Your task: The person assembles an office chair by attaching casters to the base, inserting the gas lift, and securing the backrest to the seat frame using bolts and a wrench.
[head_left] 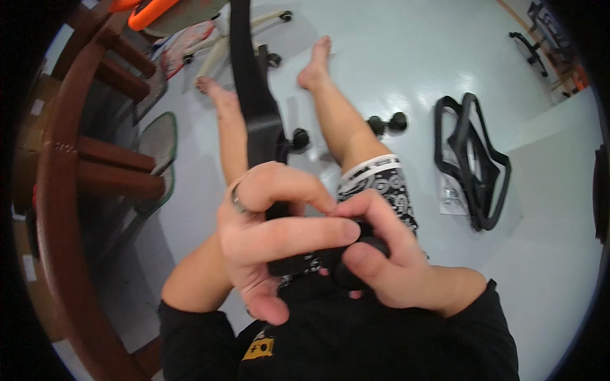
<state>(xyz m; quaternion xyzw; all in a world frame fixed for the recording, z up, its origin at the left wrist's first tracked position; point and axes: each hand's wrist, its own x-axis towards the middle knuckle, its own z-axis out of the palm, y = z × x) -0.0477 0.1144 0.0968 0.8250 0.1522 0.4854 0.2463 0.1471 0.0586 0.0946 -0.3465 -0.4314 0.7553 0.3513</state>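
Observation:
A black chair base [254, 120] is in front of me between my legs, one long arm of it reaching toward the top of the view. Black casters [298, 138] show beside it. My right hand [397, 270] is closed on a rounded black caster [346, 274] close to my body, thumb on its face. My left hand [260, 228], with a ring on one finger, curls over a black leg of the base. Its fingertips meet the right index finger above the caster. The hands hide where caster and leg come together.
On the floor at right lies a pair of black armrest frames [473, 159] beside a clear bag of small hardware [450, 193]. A brown wooden frame [57, 159] runs along the left. An orange chair [152, 13] with a pale wheeled base stands at the far left.

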